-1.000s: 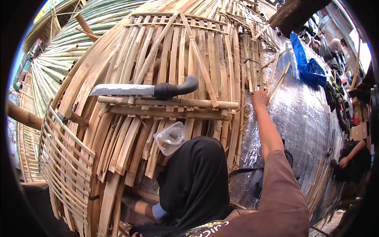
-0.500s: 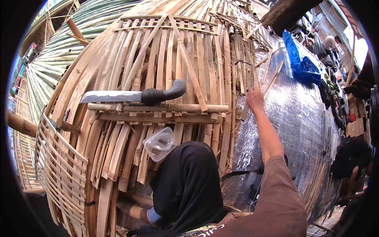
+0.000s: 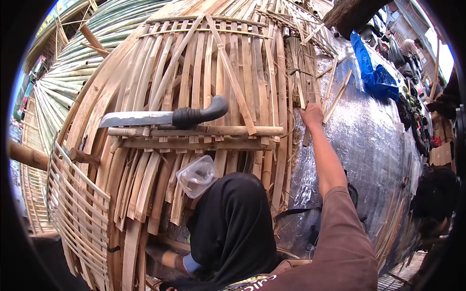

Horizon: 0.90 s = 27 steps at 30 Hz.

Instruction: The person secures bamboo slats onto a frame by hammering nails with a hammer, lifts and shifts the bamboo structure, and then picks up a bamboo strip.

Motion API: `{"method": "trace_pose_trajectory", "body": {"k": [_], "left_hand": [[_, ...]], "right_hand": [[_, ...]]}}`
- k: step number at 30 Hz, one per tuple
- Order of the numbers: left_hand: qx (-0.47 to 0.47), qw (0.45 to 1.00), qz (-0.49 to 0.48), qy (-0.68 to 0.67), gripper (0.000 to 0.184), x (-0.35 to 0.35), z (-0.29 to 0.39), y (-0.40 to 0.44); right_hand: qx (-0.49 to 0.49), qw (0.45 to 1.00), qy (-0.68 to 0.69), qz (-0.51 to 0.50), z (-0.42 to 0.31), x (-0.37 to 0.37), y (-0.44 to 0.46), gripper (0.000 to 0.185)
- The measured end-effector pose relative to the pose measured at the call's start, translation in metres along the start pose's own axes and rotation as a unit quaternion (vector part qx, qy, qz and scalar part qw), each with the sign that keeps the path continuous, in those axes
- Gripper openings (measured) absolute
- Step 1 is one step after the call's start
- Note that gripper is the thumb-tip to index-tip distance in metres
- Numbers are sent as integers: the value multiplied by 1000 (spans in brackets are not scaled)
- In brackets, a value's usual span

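My right hand (image 3: 312, 115) is stretched forward with its fingers closed at the near end of a thin bamboo strip (image 3: 301, 93), beside a tied bundle of strips. Two pale strips (image 3: 337, 96) lie just to its right on the silvery sheet. A large knife (image 3: 141, 118) with a dark curved handle lies across a raised bamboo rack, its blade pointing left. Below the rack, a clear plastic container (image 3: 196, 176) rests on split bamboo, close to my black-covered knee (image 3: 233, 218). My left hand is not in view.
Split bamboo slats (image 3: 194, 72) spread under the rack. A slatted bamboo panel (image 3: 80, 203) stands at the left, with green poles (image 3: 63, 92) beyond. The silvery sheet (image 3: 374, 145) covers the right side, with a blue sheet (image 3: 374, 72) on it. Another person (image 3: 411, 47) is far right.
My right hand has moved from the two pale strips leftward to the bundle's near end and now closes on a strip there. The view has shifted slightly.
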<state>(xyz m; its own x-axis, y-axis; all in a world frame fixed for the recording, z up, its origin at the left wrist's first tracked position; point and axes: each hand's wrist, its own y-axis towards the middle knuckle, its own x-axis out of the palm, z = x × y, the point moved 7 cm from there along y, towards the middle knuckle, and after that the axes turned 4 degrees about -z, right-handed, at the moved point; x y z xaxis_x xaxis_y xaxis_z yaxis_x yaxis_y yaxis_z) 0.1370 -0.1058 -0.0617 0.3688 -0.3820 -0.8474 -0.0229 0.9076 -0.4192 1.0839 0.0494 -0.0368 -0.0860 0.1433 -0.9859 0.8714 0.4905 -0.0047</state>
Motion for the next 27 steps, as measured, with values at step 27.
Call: {"method": "trace_pose_trajectory", "body": {"k": [27], "left_hand": [[-9, 1000, 12, -14, 29, -8, 32, -5]], "right_hand": [[-158, 980, 117, -8, -34, 26, 39, 62]]}}
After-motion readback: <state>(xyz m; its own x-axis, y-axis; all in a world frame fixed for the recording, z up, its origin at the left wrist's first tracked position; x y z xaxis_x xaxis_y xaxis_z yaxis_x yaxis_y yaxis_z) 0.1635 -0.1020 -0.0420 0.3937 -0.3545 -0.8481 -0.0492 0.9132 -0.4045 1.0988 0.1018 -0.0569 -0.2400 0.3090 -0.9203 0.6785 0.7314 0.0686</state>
